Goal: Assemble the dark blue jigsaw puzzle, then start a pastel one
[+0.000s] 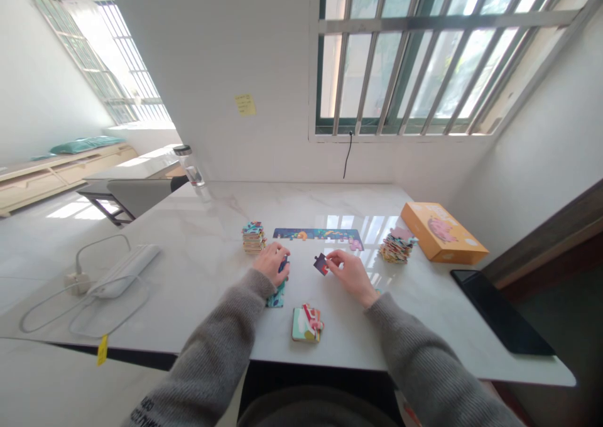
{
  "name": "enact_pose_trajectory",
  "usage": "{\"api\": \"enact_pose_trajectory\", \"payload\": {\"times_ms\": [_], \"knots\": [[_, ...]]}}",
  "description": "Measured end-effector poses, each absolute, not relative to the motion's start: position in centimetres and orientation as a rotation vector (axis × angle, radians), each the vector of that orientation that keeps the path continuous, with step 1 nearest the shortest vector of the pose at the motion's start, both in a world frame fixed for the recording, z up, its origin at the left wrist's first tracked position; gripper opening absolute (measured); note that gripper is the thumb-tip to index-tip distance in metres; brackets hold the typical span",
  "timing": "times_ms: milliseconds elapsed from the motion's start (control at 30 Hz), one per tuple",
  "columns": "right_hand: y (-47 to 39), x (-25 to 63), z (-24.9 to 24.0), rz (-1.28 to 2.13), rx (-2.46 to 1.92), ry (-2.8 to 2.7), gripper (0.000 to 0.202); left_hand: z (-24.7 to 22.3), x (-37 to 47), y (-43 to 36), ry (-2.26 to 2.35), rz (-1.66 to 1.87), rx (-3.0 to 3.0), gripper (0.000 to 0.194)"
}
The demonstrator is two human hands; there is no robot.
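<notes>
My right hand [349, 275] pinches a dark puzzle piece [321, 263] with a red patch between thumb and fingers, just over the white tabletop. My left hand [271, 262] lies with fingers spread on a short column of joined puzzle pieces [276, 297], dark blue above and teal below, partly hidden by the hand. Beyond both hands runs a joined strip of puzzle pieces [325, 233] in dark blue with orange and pink figures. Nearest to me is a small stack of pieces [305, 325], light green with a pink figure on top. A bit of teal shows beside my right wrist.
One neat stack of puzzle pieces [254, 237] stands left, an untidier pile [397, 246] right. Beyond that lie an orange box [440, 233] and a black tablet [502, 314]. A power strip [125, 270] with a looped cable lies left; a bottle [190, 166] stands at the far-left edge.
</notes>
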State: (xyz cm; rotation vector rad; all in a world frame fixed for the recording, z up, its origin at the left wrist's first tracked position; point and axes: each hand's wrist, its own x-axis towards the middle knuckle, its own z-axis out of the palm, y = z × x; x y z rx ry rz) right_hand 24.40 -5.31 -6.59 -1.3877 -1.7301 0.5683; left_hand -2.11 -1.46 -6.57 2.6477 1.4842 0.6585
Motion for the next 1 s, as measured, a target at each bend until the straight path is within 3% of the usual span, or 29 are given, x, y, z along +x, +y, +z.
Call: {"api": "enact_pose_trajectory", "payload": {"times_ms": [200, 433, 633, 833, 1000], "knots": [[-5.4, 24.9, -6.3, 0.575, -1.528, -1.711, 0.014, -6.5, -2.3, -2.8, 1.68, 0.431, 2.643, 0.036], [-5.7, 25.4, -6.0, 0.271, -1.528, -2.081, 0.012, -6.7, -1.3, -2.1, 1.429, 0.435, 2.646, 0.034], [-6.2, 26.3, -5.7, 0.361, -1.23, -2.339, 0.033, -8.4, -0.7, -0.9, 1.035, 0.709, 2.617, 0.028], [-6.0, 27.1, -5.8, 0.447, -1.35, -2.379, 0.034, -9.7, -0.6, -0.7, 1.03, 0.844, 2.539, 0.025], [-5.7, 26.9, -6.0, 0.456, -1.375, -2.3, 0.06, -9.4, -0.7, -0.9, 0.993, 0.864, 2.507, 0.023]]}}
